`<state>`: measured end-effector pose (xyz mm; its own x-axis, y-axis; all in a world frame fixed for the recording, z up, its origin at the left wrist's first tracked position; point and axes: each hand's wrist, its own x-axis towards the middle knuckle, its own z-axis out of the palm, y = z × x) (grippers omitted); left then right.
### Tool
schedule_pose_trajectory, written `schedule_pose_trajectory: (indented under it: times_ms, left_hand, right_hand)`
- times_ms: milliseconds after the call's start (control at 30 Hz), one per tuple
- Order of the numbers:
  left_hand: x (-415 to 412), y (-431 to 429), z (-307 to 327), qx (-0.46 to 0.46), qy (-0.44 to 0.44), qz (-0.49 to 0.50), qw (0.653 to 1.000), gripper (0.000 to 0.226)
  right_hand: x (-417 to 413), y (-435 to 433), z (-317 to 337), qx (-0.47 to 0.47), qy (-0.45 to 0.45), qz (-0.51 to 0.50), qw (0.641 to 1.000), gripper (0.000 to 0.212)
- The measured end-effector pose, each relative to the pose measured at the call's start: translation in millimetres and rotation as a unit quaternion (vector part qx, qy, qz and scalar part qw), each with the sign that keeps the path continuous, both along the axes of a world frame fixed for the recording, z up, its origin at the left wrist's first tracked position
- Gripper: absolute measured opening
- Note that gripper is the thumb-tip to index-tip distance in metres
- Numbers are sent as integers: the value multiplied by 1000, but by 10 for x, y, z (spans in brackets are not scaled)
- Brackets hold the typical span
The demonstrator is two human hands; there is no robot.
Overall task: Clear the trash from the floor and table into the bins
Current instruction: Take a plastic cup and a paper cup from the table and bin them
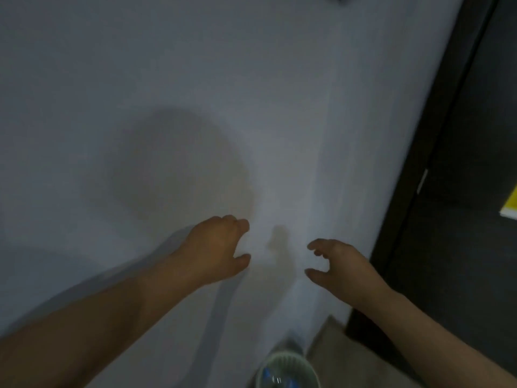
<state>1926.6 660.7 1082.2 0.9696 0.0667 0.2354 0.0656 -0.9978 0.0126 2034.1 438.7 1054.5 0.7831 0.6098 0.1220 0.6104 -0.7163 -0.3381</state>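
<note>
Both hands reach forward in front of a pale wall [195, 79], and neither holds anything. The left hand [221, 247] has its fingers loosely curled, thumb apart from them, with nothing between. The right hand [338, 264] mirrors it, fingers bent and spread, thumb below them, its palm turned toward the left hand. The two are near each other but not touching; only bare wall and their own shadows show in the gap.

The bin [285, 359], a light ribbed basket, sits well below both hands at the bottom edge of the view, under the gap between the forearms and somewhat nearer the right one. Something clear with blue patches [275, 378] lies inside it; it is too blurred to name. Neither hand touches the bin.

Beside the bin, under the right forearm, a strip of beige floor [327, 340] shows. Out beyond the right hand runs a dark door frame [436, 163], and further out, at the view's edge, a yellow thing [510, 205] is cut off.
</note>
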Motion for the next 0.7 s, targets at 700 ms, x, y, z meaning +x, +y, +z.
schedule_pose_trajectory:
  times_ms: [700]
  left_hand:
    - [-2108,-1293,2148,134,-250,341,896,50]
  right_hand:
    - [-912,235,2420,250,-147,434,853,43]
